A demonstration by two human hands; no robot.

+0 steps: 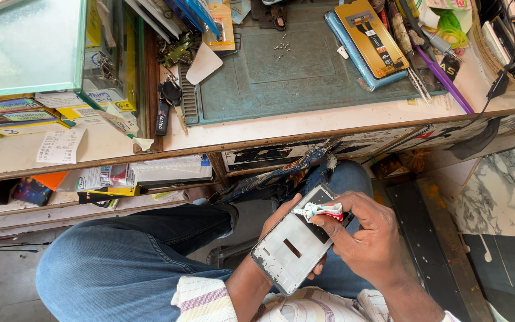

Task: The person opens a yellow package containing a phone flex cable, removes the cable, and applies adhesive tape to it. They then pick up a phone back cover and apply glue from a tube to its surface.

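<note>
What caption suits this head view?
Left hand cradles a phone frame while right hand presses a small tube onto it.

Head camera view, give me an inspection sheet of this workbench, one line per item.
Surface: green work mat on a pale bench top, small screws loose on it.
Job's things: phone frame held over the lap; small crumpled tube pressed to its upper end.
Clutter: phone display panel, tweezers, purple tool, booklets at the left.
Grippers: left hand under the frame; right hand fingers pinching the tube.
Cables: black lead at the right edge.
Surroundings: glass case, shelf of papers below, marble floor.
</note>
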